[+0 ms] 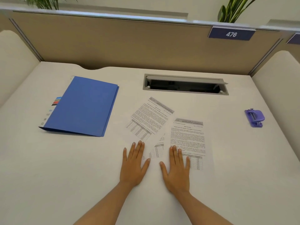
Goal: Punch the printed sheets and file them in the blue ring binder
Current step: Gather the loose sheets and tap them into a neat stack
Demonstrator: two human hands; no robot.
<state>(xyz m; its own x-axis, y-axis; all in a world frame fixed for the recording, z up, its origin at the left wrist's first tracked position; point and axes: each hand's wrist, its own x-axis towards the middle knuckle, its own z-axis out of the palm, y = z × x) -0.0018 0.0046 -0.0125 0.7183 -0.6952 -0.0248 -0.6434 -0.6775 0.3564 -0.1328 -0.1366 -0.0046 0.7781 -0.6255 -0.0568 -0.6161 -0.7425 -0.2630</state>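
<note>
White desk (65,168) with blue ring binder (81,108), printed sheets (186,138), purple hole punch (254,118).

Office, open-plan cubicle. Evidence:
- off-white laminate desk (65,168) boxed in by tan fabric partition panels (146,46) under a grey metal top rail (113,15)
- dark blue seat-number plate (231,34) reading 476 on the rail, with a second blue plate (294,38) at the right edge
- grey flip-lid cable hatch (185,84) set in the desktop, lid up
- green leafy plants (233,8) behind the partition
- stationery on the desk: blue ring binder (81,108), purple plastic hole punch (254,118), printed white paper sheets (188,140)
</note>
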